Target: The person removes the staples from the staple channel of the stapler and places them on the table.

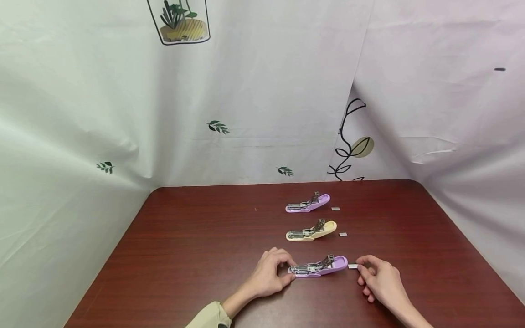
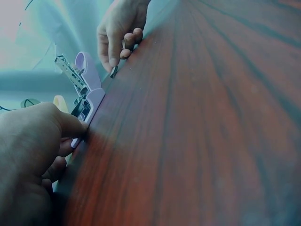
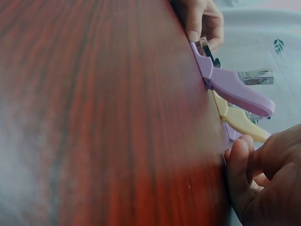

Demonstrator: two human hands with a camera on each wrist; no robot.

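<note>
An opened purple stapler (image 1: 339, 263) lies on the table nearest me, its metal parts exposed and one metal piece tilted up. My left hand (image 1: 268, 273) grips its left end between thumb and fingers, as the left wrist view also shows. Just off the stapler's right end, my right hand (image 1: 383, 280) pinches a small strip of staples (image 1: 352, 266) between thumb and forefinger, the other fingers curled. In the left wrist view this strip (image 2: 114, 71) points down close to the tabletop. The right wrist view hides it behind the fingers of the right hand (image 3: 273, 183).
Behind stand an opened yellow stapler (image 1: 329, 227) and, farther back, another purple stapler (image 1: 324, 200). Each has a staple strip at its right, one near (image 1: 342, 234) and one far (image 1: 335, 208). A patterned white cloth (image 1: 262, 91) hangs around the dark red table (image 1: 197, 228).
</note>
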